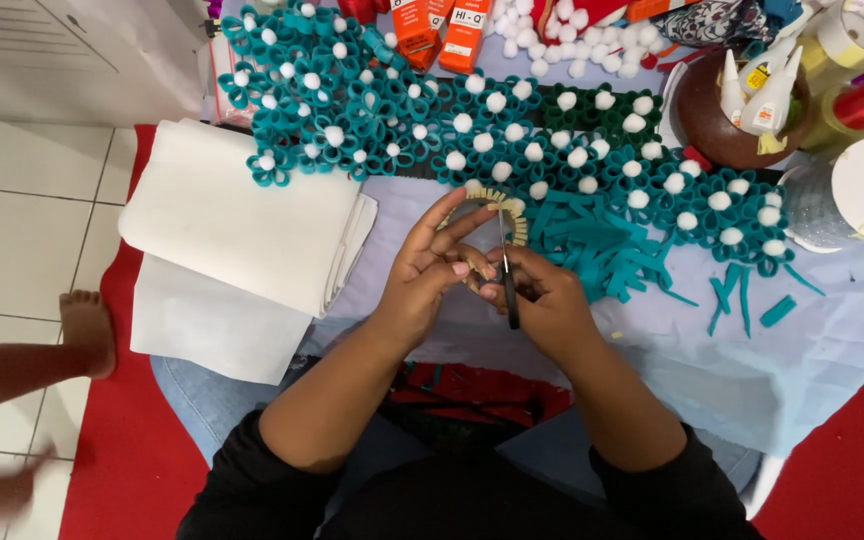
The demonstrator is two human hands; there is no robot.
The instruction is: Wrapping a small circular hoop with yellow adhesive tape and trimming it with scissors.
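black sleeves pushed above elbows, blue jeans, bare forearms

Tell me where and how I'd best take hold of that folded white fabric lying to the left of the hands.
Grip the folded white fabric at its layered right edge, coming in from the right, near the left hand. The stacked open edges show there and offer something to pinch, probably with fingers slid under the whole stack. The left side is a smooth rounded fold, harder to catch, and it overhangs the red mat.

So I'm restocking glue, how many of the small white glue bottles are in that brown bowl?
2. Both glue bottles stand side by side in the brown bowl at the upper right: one to the left, one to the right. Others may lie hidden underneath.
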